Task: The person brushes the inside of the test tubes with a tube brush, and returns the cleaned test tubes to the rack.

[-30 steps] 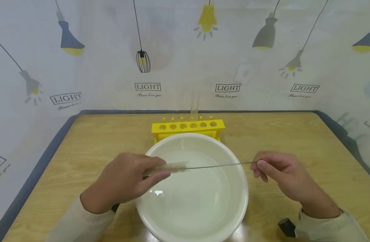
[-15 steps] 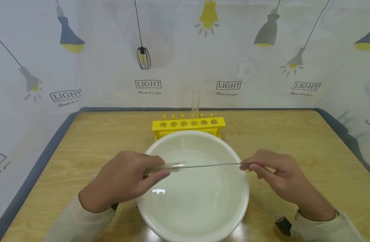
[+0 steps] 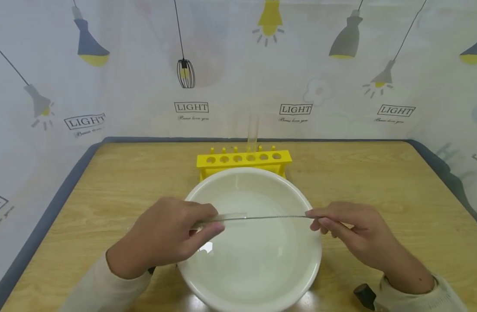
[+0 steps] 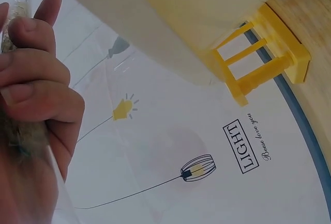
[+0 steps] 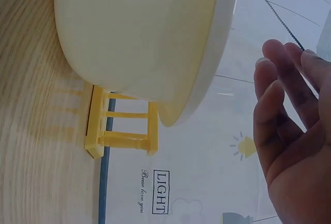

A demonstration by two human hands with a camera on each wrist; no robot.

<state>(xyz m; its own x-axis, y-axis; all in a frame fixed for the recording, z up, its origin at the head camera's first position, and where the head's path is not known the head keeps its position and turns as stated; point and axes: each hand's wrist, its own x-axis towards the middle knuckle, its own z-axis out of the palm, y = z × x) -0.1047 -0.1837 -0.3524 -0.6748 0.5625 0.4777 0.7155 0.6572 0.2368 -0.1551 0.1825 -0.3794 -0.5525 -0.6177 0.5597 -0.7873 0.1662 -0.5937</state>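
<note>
In the head view my left hand [image 3: 164, 229] grips a clear test tube [image 3: 236, 215] lying nearly level over the white basin [image 3: 314, 260]. A test tube brush is inside it; the pale bristles [image 4: 25, 136] show through the glass in the left wrist view, partly covered by my fingers. From the tube's mouth the brush's twisted wire handle [image 3: 277, 216] runs right. My right hand [image 3: 355, 229] pinches that wire between thumb and forefinger near the basin's right rim, the other fingers loosely bent. Water appears to fill part of the basin.
Behind the basin stands a yellow test tube rack [image 3: 244, 160], with another clear test tube [image 3: 253, 130] upright in one hole. A dark cylindrical object [image 3: 365, 296] sits by my right sleeve. A lamp-printed cloth [image 3: 238, 65] borders the wooden table [image 3: 137, 169] at the back and sides.
My right hand has come left, toward the tube, and the bristles have slid deeper, out of the mouth end and under my left hand. The left hand has barely moved.
</note>
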